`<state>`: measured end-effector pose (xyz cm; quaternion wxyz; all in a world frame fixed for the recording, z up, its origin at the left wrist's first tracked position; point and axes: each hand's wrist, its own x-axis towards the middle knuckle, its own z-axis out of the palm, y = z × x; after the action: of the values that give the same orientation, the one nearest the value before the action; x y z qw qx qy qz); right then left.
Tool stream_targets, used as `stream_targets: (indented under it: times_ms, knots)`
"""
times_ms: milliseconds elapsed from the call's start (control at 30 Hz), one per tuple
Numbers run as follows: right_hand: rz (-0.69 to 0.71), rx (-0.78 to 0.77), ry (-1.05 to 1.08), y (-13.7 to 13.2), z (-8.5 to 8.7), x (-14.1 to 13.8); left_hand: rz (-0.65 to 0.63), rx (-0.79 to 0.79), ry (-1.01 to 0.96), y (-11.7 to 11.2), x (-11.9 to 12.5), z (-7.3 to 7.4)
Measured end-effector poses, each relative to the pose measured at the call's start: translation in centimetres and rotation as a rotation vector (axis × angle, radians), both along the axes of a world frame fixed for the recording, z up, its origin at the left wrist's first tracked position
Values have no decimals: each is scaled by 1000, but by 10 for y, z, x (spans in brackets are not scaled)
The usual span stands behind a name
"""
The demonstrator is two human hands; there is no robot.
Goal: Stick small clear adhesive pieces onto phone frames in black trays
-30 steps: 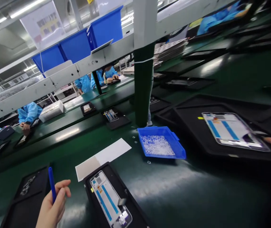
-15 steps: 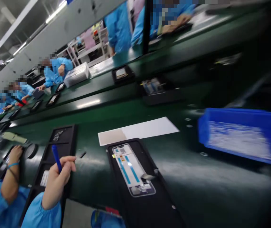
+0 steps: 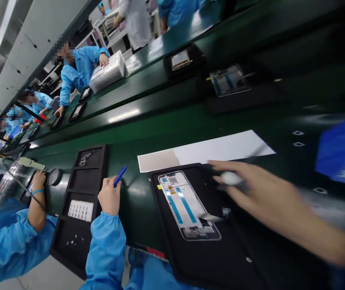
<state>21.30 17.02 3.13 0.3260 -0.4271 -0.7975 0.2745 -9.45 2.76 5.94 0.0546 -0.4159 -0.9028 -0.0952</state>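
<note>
My left hand (image 3: 109,196) is closed around a blue pen-like stick (image 3: 120,176), over the green bench beside a black compartment tray. My right hand (image 3: 260,195), smeared by motion, reaches in from the right above a black holder tray's (image 3: 202,262) right side. Among its fingers is a whitish rounded shape (image 3: 231,178); I cannot tell whether it is held or covers a fingertip. An opened phone (image 3: 187,207) with two blue strips lies in the holder tray. A loose flap (image 3: 211,217) sticks out over its lower right side.
The compartment tray (image 3: 74,177) at left holds small parts and a white sheet of pieces. A paper strip (image 3: 215,147) lies behind the holder. A blue bin (image 3: 341,149) stands right. More trayed phones (image 3: 229,80) lie beyond; a co-worker's hand (image 3: 38,181) works at left.
My right hand has come into view from the right. The view has shifted, and my left hand now shows further right and more upright, still with the blue stick.
</note>
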Motion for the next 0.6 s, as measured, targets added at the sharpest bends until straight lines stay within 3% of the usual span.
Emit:
stream_targets:
  times_ms: [167,367,600]
  knots:
    - [144,72,-158,19,-5,-45,-9,-117,58,7,-6,-5]
    - [103,185,-168,2,-12,-36,-91,-109,149,1,-10,-8]
    - [271,409,-177,-5,-14,-50,-166,-71,147,-6,-15,-12]
